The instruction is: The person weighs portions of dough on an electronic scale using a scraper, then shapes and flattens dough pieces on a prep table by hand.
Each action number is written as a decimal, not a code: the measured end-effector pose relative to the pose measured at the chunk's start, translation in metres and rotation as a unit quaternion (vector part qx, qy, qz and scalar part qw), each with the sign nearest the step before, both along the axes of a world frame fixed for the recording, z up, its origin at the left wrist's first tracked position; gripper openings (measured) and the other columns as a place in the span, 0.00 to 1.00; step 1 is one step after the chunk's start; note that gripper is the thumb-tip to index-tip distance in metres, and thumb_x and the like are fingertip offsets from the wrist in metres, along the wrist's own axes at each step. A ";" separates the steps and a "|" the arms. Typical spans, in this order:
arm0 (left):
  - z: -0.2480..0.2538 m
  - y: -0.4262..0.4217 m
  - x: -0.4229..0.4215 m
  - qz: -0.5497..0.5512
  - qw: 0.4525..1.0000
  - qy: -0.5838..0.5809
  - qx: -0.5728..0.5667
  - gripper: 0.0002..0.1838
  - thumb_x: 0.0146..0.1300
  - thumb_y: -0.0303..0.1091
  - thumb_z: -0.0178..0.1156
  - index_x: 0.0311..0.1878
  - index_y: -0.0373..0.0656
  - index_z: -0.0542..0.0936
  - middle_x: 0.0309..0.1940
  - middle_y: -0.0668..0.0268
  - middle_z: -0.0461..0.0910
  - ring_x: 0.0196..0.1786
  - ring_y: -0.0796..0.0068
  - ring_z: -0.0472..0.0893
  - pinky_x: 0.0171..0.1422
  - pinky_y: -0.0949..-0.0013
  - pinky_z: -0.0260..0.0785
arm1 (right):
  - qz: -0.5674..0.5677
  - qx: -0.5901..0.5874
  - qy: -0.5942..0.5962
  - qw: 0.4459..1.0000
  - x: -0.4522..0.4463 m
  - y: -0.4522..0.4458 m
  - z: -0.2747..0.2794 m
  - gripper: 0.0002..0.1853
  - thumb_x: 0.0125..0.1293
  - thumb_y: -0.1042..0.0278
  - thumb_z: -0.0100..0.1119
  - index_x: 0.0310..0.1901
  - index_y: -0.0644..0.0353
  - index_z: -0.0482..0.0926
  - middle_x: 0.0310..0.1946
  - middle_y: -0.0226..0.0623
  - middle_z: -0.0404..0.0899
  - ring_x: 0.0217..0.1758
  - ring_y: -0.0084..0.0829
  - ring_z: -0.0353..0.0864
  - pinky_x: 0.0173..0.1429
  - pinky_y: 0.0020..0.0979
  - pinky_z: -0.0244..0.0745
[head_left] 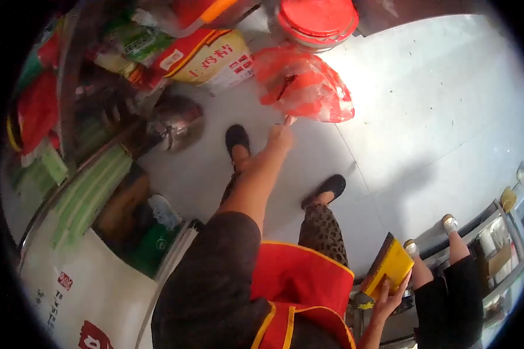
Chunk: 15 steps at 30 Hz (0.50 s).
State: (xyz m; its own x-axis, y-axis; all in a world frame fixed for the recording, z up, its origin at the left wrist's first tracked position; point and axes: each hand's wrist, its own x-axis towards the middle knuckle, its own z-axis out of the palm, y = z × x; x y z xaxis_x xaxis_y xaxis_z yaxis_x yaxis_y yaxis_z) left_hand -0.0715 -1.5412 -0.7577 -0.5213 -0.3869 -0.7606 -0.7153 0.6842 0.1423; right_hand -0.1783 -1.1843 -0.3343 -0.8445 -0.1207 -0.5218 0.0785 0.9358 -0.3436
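My left hand [281,135] reaches forward over the floor, its fingers closed at the near edge of a crumpled red and clear plastic bag [308,90]. Lower right, my right hand [388,298] grips a yellow box [393,269] with a dark side, its fingers spread over the face. A round tub with a red lid [319,16] stands just beyond the bag. Left of the bag is a yellow and red printed packet [215,58].
Another person's legs [448,296] are at the lower right, beside a metal rack [503,250]. A shiny metal bowl [177,123] is left of my feet. Green-striped and white packages [93,198] line the left side.
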 end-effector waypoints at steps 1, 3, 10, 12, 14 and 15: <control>-0.018 0.002 0.004 0.173 0.984 0.029 0.021 0.14 0.63 0.43 0.52 0.40 0.49 0.84 0.42 0.51 0.81 0.38 0.53 0.81 0.40 0.52 0.73 | -0.014 -0.008 -0.005 1.000 0.002 0.001 -0.002 0.33 0.66 0.78 0.50 0.71 0.57 0.52 0.66 0.43 0.61 0.62 0.34 0.66 0.62 0.32 0.65; -0.048 0.002 0.009 0.329 0.940 0.085 0.038 0.16 0.65 0.46 0.49 0.41 0.48 0.83 0.40 0.50 0.81 0.38 0.50 0.80 0.40 0.51 0.72 | -0.039 -0.030 -0.011 0.999 0.005 -0.001 -0.005 0.33 0.65 0.79 0.49 0.71 0.57 0.51 0.66 0.43 0.61 0.62 0.33 0.66 0.63 0.32 0.65; 0.092 0.018 0.055 0.122 0.975 0.138 0.126 0.22 0.59 0.37 0.52 0.58 0.47 0.69 0.43 0.50 0.76 0.42 0.48 0.79 0.44 0.51 0.71 | -0.059 -0.100 -0.023 0.993 0.008 -0.031 0.034 0.32 0.66 0.79 0.48 0.71 0.57 0.51 0.65 0.42 0.62 0.64 0.35 0.65 0.65 0.34 0.63; 0.191 0.011 0.060 0.156 0.952 0.130 0.228 0.28 0.53 0.32 0.57 0.61 0.47 0.66 0.51 0.52 0.72 0.43 0.48 0.78 0.46 0.51 0.71 | -0.007 -0.138 -0.008 0.990 0.009 -0.026 0.046 0.33 0.65 0.79 0.48 0.71 0.59 0.52 0.65 0.44 0.62 0.64 0.35 0.65 0.65 0.33 0.62; 0.273 0.004 0.080 0.130 0.928 0.251 0.243 0.29 0.55 0.31 0.57 0.62 0.46 0.66 0.60 0.54 0.64 0.52 0.54 0.75 0.52 0.57 0.70 | 0.034 -0.164 0.001 0.986 0.006 -0.035 0.055 0.32 0.64 0.71 0.51 0.69 0.60 0.55 0.64 0.46 0.64 0.61 0.40 0.68 0.62 0.37 0.65; 0.298 -0.001 0.093 0.143 0.898 0.323 0.262 0.28 0.55 0.30 0.56 0.63 0.45 0.67 0.61 0.56 0.63 0.55 0.56 0.73 0.56 0.60 0.69 | 0.050 -0.170 0.005 0.984 0.002 -0.043 0.062 0.32 0.64 0.62 0.54 0.68 0.60 0.58 0.62 0.47 0.66 0.59 0.46 0.71 0.60 0.43 0.68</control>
